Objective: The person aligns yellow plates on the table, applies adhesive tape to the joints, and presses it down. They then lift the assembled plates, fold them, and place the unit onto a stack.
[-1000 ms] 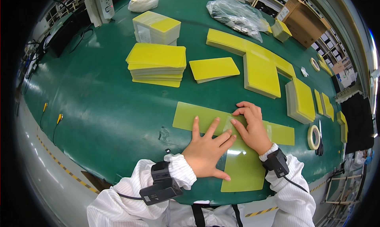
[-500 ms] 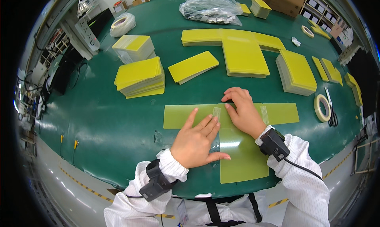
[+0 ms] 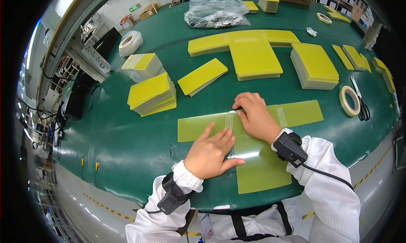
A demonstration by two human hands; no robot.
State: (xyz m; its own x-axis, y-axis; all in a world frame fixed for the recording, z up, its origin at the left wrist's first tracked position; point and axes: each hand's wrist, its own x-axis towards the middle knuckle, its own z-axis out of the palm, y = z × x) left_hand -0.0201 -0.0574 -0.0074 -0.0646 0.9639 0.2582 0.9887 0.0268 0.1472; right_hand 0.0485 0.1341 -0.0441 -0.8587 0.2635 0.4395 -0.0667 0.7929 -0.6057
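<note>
Thin, translucent yellow-green sheets lie edge to edge in a T shape before me: a left sheet, a right sheet and a larger lower sheet. A clear tape strip crosses the left joint, and another tape strip crosses the right one. My left hand is open, fingers spread over the left joint just below the tape; whether the fingertips touch is unclear. My right hand has its fingers bent together at the far edge of the middle, thumb on the sheet, closed on that edge.
Yellow sheet stacks stand across the far side of the green table, with another stack at right. A tape roll lies beside black-handled scissors. Farther back are a plastic bag and a bagged roll.
The view has turned a little, so the table and stacks appear shifted and tilted. My left fingers have moved slightly down off the tape strip. My right hand stays at the sheet's far edge.
</note>
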